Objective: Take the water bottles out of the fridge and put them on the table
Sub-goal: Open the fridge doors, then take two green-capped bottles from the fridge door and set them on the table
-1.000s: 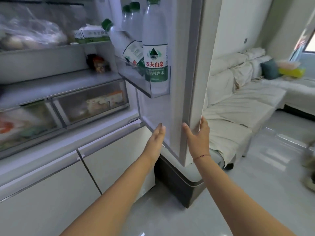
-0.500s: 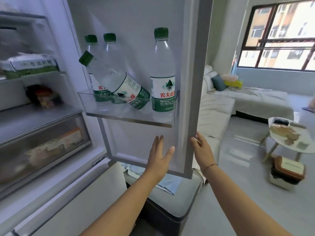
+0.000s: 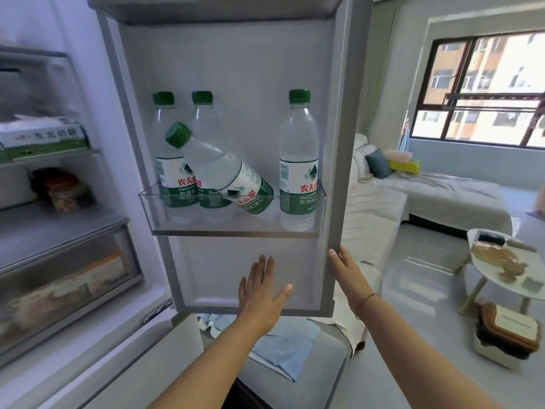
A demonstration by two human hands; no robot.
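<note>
From the head camera, the fridge door (image 3: 236, 69) now stands swung wide and faces you squarely, where half a second ago it was angled and a second ago you saw it nearly edge-on; your view has also lifted, so the whole clear door shelf (image 3: 233, 228) sits in the middle of the frame. Four green-capped water bottles are in that shelf: two upright at its left end, the left rear bottle (image 3: 165, 149) and the second rear bottle (image 3: 203, 119) just beside it, a tilted bottle (image 3: 224, 172) leaning across the front of them with its cap up and to the left, and a lone upright bottle (image 3: 298, 160) at the right end, apart from the others. Your left hand (image 3: 259, 293) is spread flat, fingers apart, in front of the door's inner panel below the shelf, holding nothing; your right hand (image 3: 348, 273) lies along the door's outer edge with fingers extended, also empty (whether it actually presses the edge, you cannot tell from here). So the opening looks done and no bottle is lifted yet. The small round table (image 3: 530, 293) stands well to the right, across the floor past the sofa (image 3: 374, 228), already carrying some items. The tilted bottle is probably best taken first, since it rests on its neighbours.
</note>
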